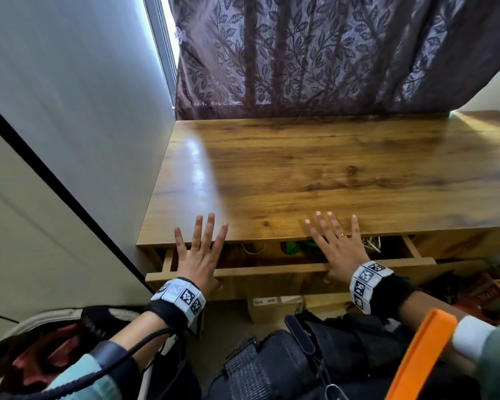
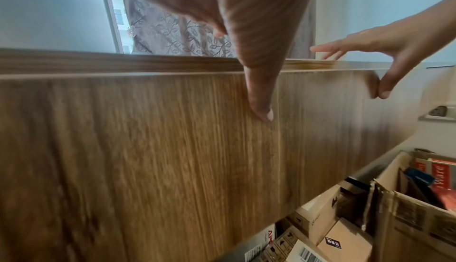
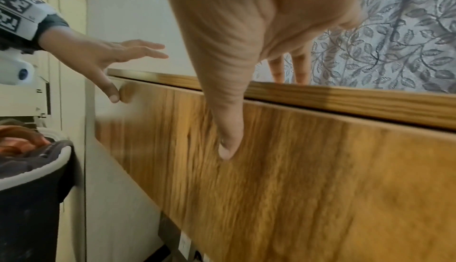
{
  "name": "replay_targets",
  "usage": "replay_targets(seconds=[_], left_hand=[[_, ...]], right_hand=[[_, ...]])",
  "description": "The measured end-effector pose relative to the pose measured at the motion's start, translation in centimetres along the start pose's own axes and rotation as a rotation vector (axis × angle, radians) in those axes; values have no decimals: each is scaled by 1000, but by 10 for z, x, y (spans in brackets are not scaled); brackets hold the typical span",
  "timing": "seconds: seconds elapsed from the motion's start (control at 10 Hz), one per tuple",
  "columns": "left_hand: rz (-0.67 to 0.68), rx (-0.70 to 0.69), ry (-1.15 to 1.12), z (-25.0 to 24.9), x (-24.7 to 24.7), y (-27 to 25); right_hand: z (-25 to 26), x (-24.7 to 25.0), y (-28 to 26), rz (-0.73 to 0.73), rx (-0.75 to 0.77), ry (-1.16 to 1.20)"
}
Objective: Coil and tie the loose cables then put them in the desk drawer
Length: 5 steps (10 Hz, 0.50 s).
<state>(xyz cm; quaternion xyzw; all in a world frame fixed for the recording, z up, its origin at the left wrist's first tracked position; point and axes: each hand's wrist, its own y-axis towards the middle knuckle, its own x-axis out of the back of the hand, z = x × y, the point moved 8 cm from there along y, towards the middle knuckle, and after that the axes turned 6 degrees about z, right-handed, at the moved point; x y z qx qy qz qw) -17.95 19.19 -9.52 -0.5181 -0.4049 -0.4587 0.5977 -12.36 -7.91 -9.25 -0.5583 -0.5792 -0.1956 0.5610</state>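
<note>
The desk drawer (image 1: 272, 269) stands a little way out under the wooden desk top (image 1: 300, 174). In the narrow gap lie a green coiled cable (image 1: 298, 247) and white cables (image 1: 373, 245); most of the inside is hidden. My left hand (image 1: 201, 255) lies flat over the drawer's left part, fingers straight above the desk edge, thumb (image 2: 259, 100) pressing the drawer front (image 2: 148, 149). My right hand (image 1: 339, 251) lies the same way on the right part, its thumb (image 3: 229, 139) on the front panel (image 3: 296, 168). Neither hand holds anything.
A patterned curtain (image 1: 329, 53) hangs behind the desk and a pale wall (image 1: 84, 111) closes the left side. Cardboard boxes (image 2: 345, 227) sit under the desk on the right. A basket of clothes (image 3: 32, 168) stands at the left. A black bag (image 1: 300, 356) lies near my body.
</note>
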Motion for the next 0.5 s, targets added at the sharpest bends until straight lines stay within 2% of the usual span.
replay_targets(seconds=[0.3,0.5], left_hand=[[69,102,-117,13,-5,36],[42,154,-131,12,-13,48]], right_hand=[[-9,9,33,-92,-32,-61],[-7,6,42,-142,-35,-95]])
